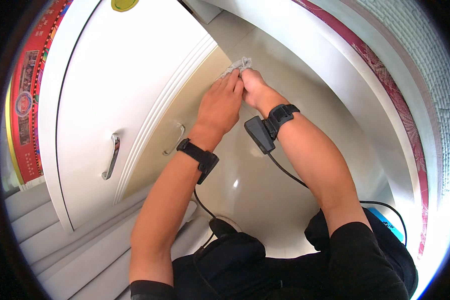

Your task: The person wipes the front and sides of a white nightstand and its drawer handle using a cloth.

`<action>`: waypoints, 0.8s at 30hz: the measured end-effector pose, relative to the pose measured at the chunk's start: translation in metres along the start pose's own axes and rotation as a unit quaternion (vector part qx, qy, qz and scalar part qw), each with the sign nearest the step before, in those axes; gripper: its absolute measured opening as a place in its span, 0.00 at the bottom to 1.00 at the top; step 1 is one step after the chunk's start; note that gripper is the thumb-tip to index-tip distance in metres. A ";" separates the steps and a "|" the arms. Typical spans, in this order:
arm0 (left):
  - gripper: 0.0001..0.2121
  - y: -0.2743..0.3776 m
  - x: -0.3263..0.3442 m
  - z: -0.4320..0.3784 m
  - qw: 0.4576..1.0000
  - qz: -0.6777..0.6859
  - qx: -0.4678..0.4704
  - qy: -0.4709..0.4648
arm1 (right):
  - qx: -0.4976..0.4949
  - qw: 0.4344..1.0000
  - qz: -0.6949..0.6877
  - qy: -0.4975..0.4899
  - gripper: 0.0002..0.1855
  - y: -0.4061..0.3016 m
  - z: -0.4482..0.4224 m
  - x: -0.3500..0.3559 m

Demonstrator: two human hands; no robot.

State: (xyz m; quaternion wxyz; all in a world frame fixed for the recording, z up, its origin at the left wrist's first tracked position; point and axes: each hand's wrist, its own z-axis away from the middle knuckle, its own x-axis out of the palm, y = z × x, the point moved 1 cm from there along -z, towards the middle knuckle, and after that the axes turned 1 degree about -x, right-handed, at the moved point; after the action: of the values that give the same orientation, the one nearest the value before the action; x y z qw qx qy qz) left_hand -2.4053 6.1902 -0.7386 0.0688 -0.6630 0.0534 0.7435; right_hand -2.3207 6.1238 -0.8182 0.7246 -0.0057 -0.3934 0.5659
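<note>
A grey, fluffy cloth (243, 62) is bunched at the far end of a cream drawer front (206, 84). My left hand (219, 103) lies over the cloth with its fingers extended and together, holding it against that end. Beside it, my right hand (253, 87) has its fingers curled around the cloth's right part. The two hands touch or nearly touch. The fingertips and much of the cloth are hidden under them. A curved metal handle (175, 140) sits on the cream front, left of my left wrist.
A white cabinet top (135, 56) bears a metal handle (115, 155) and a yellow-green round item (123, 3). Grey slats (86, 258) lie at lower left, a red printed box (26, 112) behind. A bed-like edge with a maroon band (397, 93) curves on the right. Glossy tiles (243, 187) cover the floor; cables hang from both wrist straps.
</note>
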 end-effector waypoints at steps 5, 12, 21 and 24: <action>0.22 0.013 -0.031 0.013 0.991 -0.004 -0.023 0.130 | -0.073 0.993 -0.019 -0.087 0.13 -0.022 0.053 0.027; 0.22 -0.002 -0.026 0.011 0.990 -0.038 0.029 0.131 | -0.076 0.994 -0.038 -0.070 0.14 -0.028 0.064 0.036; 0.24 -0.008 0.021 0.011 0.999 0.032 -0.005 0.028 | 0.021 0.999 -0.018 -0.045 0.15 0.016 0.008 0.000; 0.19 -0.003 0.011 0.017 0.995 0.068 -0.037 0.068 | -0.022 0.999 -0.021 -0.026 0.14 0.010 0.027 0.010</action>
State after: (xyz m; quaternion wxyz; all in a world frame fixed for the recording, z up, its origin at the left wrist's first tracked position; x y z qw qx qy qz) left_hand -2.4225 6.1962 -0.7481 -0.0103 -0.7093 0.0749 0.7009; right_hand -2.3436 6.1236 -0.7983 0.7254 0.0011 -0.4246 0.5417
